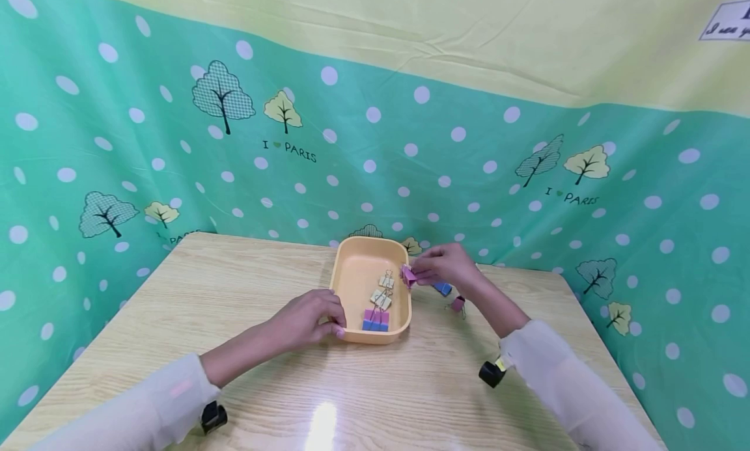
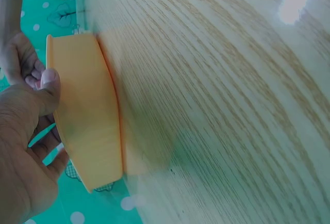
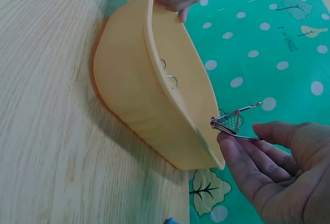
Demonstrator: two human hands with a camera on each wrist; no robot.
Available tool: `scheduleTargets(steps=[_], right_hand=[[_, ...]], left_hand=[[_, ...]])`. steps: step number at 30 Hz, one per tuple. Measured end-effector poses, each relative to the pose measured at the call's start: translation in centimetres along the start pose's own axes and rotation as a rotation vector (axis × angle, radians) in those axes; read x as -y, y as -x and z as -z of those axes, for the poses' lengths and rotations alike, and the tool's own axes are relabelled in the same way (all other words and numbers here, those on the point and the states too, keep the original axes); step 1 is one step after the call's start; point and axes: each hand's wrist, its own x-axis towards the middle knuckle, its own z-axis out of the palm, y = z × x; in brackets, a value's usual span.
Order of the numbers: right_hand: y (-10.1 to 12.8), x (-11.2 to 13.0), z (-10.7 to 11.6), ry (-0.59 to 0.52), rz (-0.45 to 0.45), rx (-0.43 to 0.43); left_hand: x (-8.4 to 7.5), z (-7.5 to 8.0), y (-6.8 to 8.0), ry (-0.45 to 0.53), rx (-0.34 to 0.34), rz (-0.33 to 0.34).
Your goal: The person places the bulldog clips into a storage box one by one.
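Note:
A yellow tray [image 1: 357, 275] sits mid-table with several binder clips inside: cream ones [image 1: 383, 291] and a pink and blue group [image 1: 375, 321]. My left hand [image 1: 334, 317] grips the tray's near left corner, thumb on the rim [image 2: 49, 79]; the tray wall [image 2: 87, 110] fills the left wrist view. My right hand [image 1: 417, 273] pinches a pink binder clip [image 1: 408, 276] at the tray's right rim. In the right wrist view the clip [image 3: 232, 121] hangs just over the tray edge [image 3: 149, 105], its wire handles between my right hand's fingers [image 3: 247, 157].
A blue clip [image 1: 443, 288] and a pink clip [image 1: 458, 303] lie on the wooden table [image 1: 234, 288] right of the tray, under my right wrist. A green dotted cloth [image 1: 469, 164] walls the table at the back and both sides.

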Motion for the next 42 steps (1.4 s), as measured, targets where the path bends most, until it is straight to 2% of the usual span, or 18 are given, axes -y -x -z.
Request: scheduleTargets(steps=[5,14,28,37,42], right_hand=[[-0.5,0.4,-0.8,0.002,0.049,0.003],[-1.9,0.9,-2.3,0.120,0.106,-0.046],[-3.1,0.8,-4.5,0.411,0.213,-0.077],[-3.0,1.0,-5.1,0.542,0.272,-0.110],[-3.1,1.0,-5.0,0.566,0.273,-0.118]], left_hand=[[0.0,0.1,0.1,-0.003,-0.003,0.003],[0.0,0.0,0.1,-0.008,-0.004,0.002],[-0.2,0.1,0.0,-0.020,0.002,-0.004],[-0.3,0.1,-0.1,-0.027,0.007,0.005],[-0.2,0.1,0.0,-0.027,0.011,0.012]])
